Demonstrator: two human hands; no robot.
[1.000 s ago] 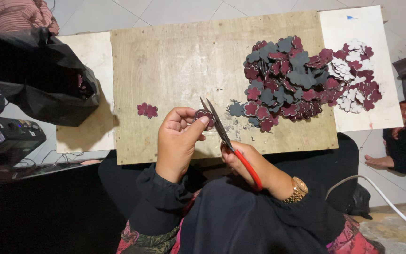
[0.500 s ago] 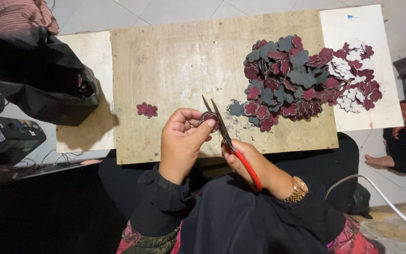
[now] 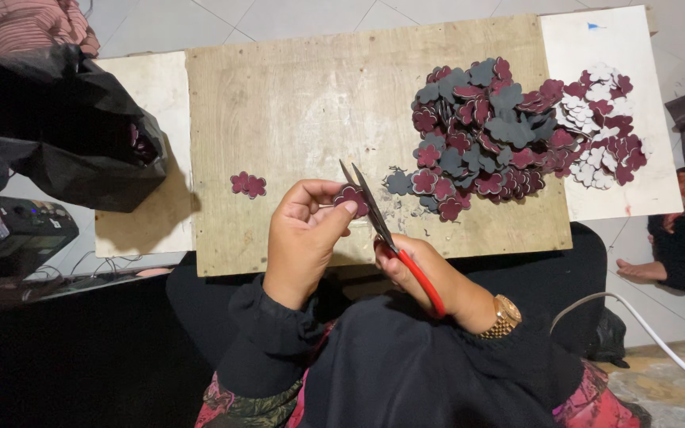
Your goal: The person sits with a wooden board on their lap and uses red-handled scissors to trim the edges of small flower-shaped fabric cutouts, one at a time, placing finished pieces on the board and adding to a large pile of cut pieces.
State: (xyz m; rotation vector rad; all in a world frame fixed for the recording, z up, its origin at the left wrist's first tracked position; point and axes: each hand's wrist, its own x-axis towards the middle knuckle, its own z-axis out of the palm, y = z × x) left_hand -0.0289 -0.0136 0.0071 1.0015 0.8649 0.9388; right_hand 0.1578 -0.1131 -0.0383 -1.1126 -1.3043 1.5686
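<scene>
The left hand [image 3: 304, 238] pinches a small maroon flower cut-out [image 3: 352, 198] between thumb and fingertips, held just above the near edge of the wooden board [image 3: 295, 103]. The right hand [image 3: 426, 273] is closed around the red handles of the scissors [image 3: 374, 214], whose 2 blades stand slightly parted with the cut-out right at them; whether the edges touch the piece I cannot tell. To trim well, I judge, the piece should be turned by the left fingers while the blades take short bites along the petal outline, thumb kept clear of the edges. Beyond the hands, 1 finished maroon flower pair [image 3: 247, 185] lies alone on the board, to the left. To the right sits a heaped pile of maroon and grey flowers [image 3: 485, 127], spilling onto a white sheet [image 3: 596, 40]. A black plastic bag [image 3: 65, 127] rests at far left.
</scene>
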